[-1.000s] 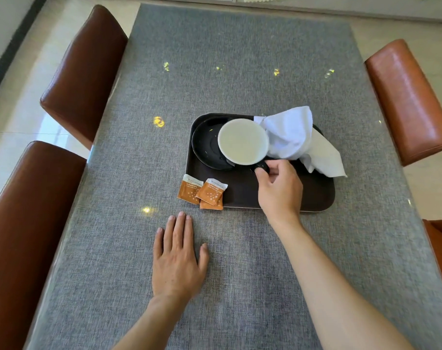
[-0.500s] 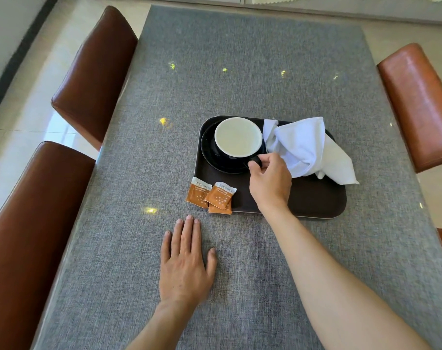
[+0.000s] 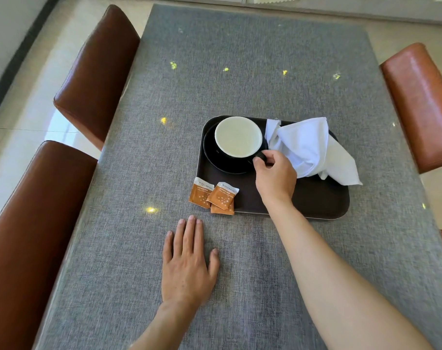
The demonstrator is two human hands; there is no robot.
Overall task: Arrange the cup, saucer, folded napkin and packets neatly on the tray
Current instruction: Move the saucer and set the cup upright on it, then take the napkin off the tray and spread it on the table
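A dark brown tray (image 3: 315, 200) lies on the grey table. At its left end a black cup with a pale inside (image 3: 238, 136) stands on a black saucer (image 3: 218, 161). My right hand (image 3: 275, 178) pinches the cup's handle at the cup's right side. A crumpled white napkin (image 3: 308, 145) lies on the tray's right part and hangs over the right rim. Three orange packets (image 3: 214, 195) lie overlapping at the tray's front left corner, partly on the table and partly on the rim. My left hand (image 3: 188, 263) rests flat on the table in front of them, fingers spread.
Two brown leather chairs (image 3: 93, 69) stand along the table's left side and one (image 3: 421, 102) on the right. The grey table top (image 3: 240, 59) stretches far beyond the tray.
The cup was held above the tray, right of the saucer, and has been lowered leftward onto the saucer. My right hand stays on its handle. My left hand has not moved.
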